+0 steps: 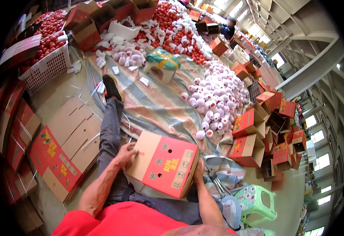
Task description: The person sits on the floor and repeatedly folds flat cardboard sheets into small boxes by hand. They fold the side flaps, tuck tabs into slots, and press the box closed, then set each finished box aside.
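A red and brown cardboard box (168, 163) rests over my lap, slightly tilted, with printing and small round holes on the face toward me. My left hand (125, 155) grips its left edge with bent fingers. On the opposite side my right hand (199, 173) presses against the box's right wall, its fingers partly hidden behind the edge. What is inside the box cannot be seen. Beside my left leg lies a stack of flattened cardboard boxes (64, 157) in the same red and brown.
Ahead on a striped tarp (156, 110) lie pale net-wrapped fruits (219, 92) and loose red fruits (164, 15). A white crate (48, 67) stands far left, a covered low stool (164, 59) farther ahead. Open boxes (248, 122) crowd the right; a green stool (268, 202) stands near right.
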The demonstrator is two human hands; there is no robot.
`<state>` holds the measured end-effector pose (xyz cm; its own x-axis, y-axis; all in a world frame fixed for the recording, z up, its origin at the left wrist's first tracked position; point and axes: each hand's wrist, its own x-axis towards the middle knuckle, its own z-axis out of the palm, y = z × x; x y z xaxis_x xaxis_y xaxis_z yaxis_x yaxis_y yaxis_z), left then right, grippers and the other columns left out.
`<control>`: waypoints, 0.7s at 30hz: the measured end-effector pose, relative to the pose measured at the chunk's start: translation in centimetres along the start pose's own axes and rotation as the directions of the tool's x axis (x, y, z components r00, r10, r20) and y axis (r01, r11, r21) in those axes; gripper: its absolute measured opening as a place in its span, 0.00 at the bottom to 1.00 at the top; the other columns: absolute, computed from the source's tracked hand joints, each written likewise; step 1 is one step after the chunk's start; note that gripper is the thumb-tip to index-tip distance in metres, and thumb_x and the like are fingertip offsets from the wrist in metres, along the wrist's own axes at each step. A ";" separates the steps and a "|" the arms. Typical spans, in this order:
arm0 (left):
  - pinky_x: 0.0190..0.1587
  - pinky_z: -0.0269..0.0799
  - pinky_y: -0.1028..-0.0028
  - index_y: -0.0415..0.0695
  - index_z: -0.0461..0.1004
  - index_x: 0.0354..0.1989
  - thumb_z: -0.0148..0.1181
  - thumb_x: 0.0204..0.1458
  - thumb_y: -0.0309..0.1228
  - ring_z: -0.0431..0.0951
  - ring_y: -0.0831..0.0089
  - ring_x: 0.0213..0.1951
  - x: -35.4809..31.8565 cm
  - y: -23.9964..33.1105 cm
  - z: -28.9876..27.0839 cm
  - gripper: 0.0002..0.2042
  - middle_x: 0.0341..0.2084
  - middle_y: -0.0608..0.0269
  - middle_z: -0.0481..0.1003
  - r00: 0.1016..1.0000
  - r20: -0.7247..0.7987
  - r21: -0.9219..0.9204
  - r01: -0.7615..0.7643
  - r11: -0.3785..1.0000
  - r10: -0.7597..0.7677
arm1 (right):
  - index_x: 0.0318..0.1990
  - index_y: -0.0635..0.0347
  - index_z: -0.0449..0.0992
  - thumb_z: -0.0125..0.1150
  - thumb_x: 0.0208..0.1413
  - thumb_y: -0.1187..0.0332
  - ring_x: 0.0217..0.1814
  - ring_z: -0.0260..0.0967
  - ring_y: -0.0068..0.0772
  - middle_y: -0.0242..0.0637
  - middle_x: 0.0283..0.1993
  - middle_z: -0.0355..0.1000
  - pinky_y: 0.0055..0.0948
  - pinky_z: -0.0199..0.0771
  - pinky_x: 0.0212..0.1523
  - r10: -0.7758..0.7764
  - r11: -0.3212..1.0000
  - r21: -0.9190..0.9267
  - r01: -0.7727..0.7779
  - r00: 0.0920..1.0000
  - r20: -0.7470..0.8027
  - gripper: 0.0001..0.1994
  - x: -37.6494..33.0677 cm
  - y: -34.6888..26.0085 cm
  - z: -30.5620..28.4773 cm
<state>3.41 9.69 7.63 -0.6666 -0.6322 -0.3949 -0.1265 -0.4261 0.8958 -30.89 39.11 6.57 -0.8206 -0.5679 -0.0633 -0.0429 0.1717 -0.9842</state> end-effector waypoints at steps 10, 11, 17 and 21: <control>0.45 0.75 0.57 0.37 0.76 0.49 0.65 0.59 0.30 0.84 0.52 0.44 -8.5 15.5 6.5 0.12 0.39 0.44 0.79 0.787 0.478 0.391 -0.589 0.708 0.391 | 0.53 0.58 0.77 0.53 0.78 0.55 0.51 0.77 0.26 0.32 0.49 0.79 0.33 0.80 0.53 0.186 0.974 -0.119 -0.191 0.981 -0.056 0.16 1.6 -3.3 -2.0; 0.44 0.74 0.53 0.38 0.75 0.46 0.64 0.58 0.30 0.83 0.45 0.44 -9.2 14.8 7.3 0.12 0.38 0.40 0.77 0.768 0.493 0.378 -0.611 0.695 0.407 | 0.64 0.63 0.72 0.55 0.77 0.50 0.59 0.79 0.38 0.43 0.61 0.78 0.38 0.80 0.59 0.242 0.970 0.032 -0.240 0.962 -0.130 0.25 1.8 -3.8 -2.4; 0.47 0.82 0.60 0.46 0.80 0.49 0.60 0.58 0.27 0.83 0.56 0.46 -11.2 7.3 9.9 0.11 0.36 0.59 0.81 0.650 0.729 0.645 -0.757 0.102 0.215 | 0.81 0.72 0.47 0.50 0.76 0.38 0.74 0.71 0.54 0.58 0.78 0.62 0.46 0.78 0.67 0.180 0.970 0.114 -0.213 0.953 0.245 0.46 0.9 -9.0 0.4; 0.48 0.81 0.59 0.46 0.80 0.50 0.61 0.59 0.29 0.83 0.56 0.46 -11.4 2.5 8.7 0.11 0.37 0.57 0.81 0.648 0.753 0.634 -0.761 0.141 0.110 | 0.79 0.67 0.58 0.48 0.77 0.40 0.73 0.71 0.51 0.51 0.77 0.66 0.49 0.75 0.69 0.330 0.940 -0.215 -0.267 0.872 0.361 0.39 -1.5 -8.5 4.8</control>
<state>4.27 21.42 16.15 -0.9995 0.0309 -0.0039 0.0235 0.8311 0.5556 -26.53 34.67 14.25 -0.5241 -0.7292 -0.4399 0.0563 0.4857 -0.8723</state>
